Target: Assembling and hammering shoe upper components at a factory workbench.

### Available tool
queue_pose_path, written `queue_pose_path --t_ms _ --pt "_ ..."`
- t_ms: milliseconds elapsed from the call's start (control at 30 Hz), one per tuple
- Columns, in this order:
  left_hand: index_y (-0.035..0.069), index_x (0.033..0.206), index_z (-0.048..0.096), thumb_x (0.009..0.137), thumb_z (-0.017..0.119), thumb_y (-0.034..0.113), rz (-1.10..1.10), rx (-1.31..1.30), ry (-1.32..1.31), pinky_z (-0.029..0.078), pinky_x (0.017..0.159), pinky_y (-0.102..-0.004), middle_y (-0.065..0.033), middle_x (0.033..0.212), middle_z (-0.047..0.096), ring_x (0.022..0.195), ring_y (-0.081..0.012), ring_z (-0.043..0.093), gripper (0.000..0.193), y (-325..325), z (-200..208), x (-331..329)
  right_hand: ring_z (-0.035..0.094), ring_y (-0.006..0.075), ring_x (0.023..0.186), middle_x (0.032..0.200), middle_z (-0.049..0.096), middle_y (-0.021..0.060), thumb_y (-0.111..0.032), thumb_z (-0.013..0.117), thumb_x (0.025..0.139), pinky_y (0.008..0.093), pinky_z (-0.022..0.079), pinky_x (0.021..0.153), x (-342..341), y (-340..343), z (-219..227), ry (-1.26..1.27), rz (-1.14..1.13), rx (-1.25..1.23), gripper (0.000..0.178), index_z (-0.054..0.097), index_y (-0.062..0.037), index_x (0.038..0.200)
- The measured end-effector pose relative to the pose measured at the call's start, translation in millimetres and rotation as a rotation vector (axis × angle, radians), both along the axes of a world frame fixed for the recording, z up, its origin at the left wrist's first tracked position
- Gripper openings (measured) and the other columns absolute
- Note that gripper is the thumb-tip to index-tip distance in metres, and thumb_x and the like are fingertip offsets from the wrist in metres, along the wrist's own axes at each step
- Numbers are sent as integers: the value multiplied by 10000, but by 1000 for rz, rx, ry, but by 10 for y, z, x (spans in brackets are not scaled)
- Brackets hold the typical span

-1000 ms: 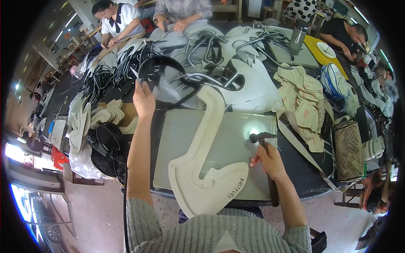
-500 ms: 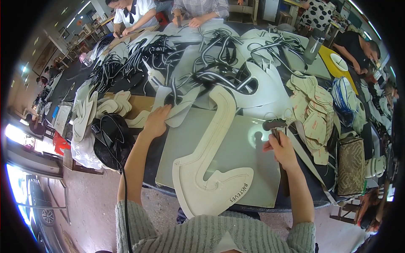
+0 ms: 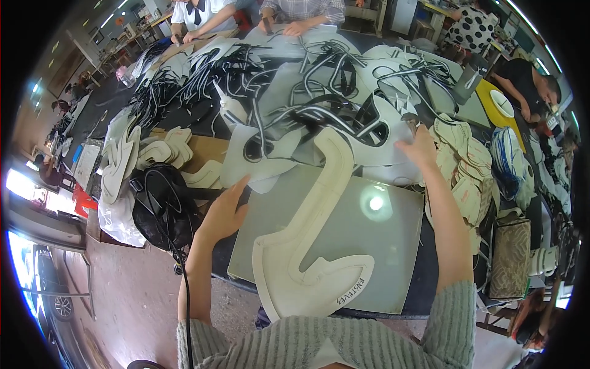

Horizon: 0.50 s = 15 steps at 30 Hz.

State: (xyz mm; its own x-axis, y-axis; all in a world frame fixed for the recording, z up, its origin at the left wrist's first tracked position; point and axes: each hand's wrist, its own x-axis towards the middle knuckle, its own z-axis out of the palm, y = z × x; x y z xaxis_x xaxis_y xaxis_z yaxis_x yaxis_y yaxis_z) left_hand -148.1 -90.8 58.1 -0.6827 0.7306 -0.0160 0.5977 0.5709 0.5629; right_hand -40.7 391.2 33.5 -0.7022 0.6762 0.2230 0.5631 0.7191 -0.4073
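Note:
My left hand [image 3: 222, 212] has its fingers stretched out, with nothing in it. It is at the left edge of the grey board [image 3: 381, 258], just below a pale sheet piece [image 3: 261, 184]. A cream curved shoe-part pattern piece [image 3: 279, 246] lies over the board and runs down to my body. Further off, my right hand [image 3: 421, 146] is closed around a small hammer [image 3: 410, 118], of which mostly the dark head shows. That hand is over the right edge of the white cut pieces with black and white straps [image 3: 384, 144].
Stacked cream patterned pieces [image 3: 467, 166] lie at the right. A black bag [image 3: 161, 206] with a cable and more cream pieces [image 3: 169, 147] are at the left. A white glue bottle [image 3: 230, 107] stands among straps. A grey drinking bottle [image 3: 470, 77] stands far right; co-workers sit across the table.
My right hand has moved up and away from the board with the hammer. My left hand has drawn back off the pale sheet piece, which now lies slightly shifted.

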Motion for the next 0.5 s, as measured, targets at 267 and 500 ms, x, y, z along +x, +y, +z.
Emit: queue_pose_path --t_ms 267,500 --pt "45 1433 437 871 697 352 -96 -30 153 217 1177 -531 -193 1467 448 1409 -350 360 691 157 -186 807 658 371 953 961 690 169 -239 798 762 464 496 820 76 53 265 -16 -27 -33 363 591 -33 978" --pt "59 1419 464 902 627 469 -124 -109 283 150 1188 -557 -161 1507 410 1440 -355 302 680 188 -323 969 649 370 918 1023 621 131 -105 763 784 489 512 765 264 -196 492 51 52 134 299 577 -81 1017"
